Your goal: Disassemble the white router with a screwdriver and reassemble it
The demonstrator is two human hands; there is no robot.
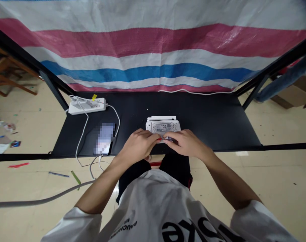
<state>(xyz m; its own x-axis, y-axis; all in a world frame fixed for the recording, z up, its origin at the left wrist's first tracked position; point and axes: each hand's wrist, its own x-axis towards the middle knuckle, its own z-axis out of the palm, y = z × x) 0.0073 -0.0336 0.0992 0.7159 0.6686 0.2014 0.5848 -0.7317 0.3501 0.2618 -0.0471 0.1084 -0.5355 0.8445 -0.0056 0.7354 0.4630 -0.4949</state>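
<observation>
Both hands work low over the black bench [205,117], close to its near edge and about midway along it. The left hand [139,145] and the right hand [187,144] are curled closed, their fingertips meeting in a pinch on a small red-and-dark strip [168,138]; it is too small and too covered to tell exactly what it is. The strip sits just over the near end of a white router [163,126], which lies flat with a printed label on top and a white bar along its far side. For fine work like this, wrists kept low and fingertips close together give the steadiest control, with the router lying square beneath and the knuckles angled so they do not hide the small piece. Toward the left of the bench lies a phone [104,138] with a blurred screen, a white cable [82,134] looping off over the near edge. Near the far left corner sits a white power strip [87,106] with a yellow tag [94,97], and a striped tarp [153,43] hangs beyond the far edge
</observation>
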